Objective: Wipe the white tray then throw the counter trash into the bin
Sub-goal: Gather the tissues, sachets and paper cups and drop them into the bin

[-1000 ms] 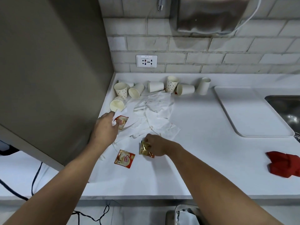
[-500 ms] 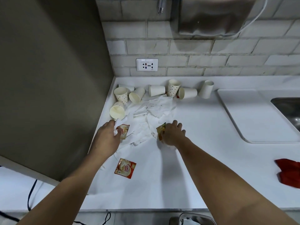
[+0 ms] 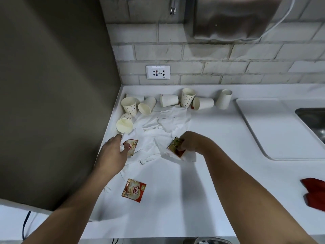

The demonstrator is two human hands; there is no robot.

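Both hands gather trash from the white counter (image 3: 219, 173), each clenched on a sachet and crumpled tissue.

Left hand (image 3: 112, 154) pinches a cream sachet (image 3: 132, 147) with tissue; right hand (image 3: 190, 143), drawn back toward the body since half a second ago, grips a gold-red sachet (image 3: 175, 147), its long axis running diagonally from far-left to near-right. Another Coffee-mate sachet (image 3: 134, 190) lies flat nearer. Paper cups (image 3: 168, 101) line the wall; the white tray (image 3: 274, 127) sits right, beside the sink.

Grey-white brick tile wall (image 3: 202, 53) with white power socket (image 3: 158, 72); flat olive-brown side panel (image 3: 52, 85) left; white counter (image 3: 211, 182); steel sink (image 3: 314, 120) right.
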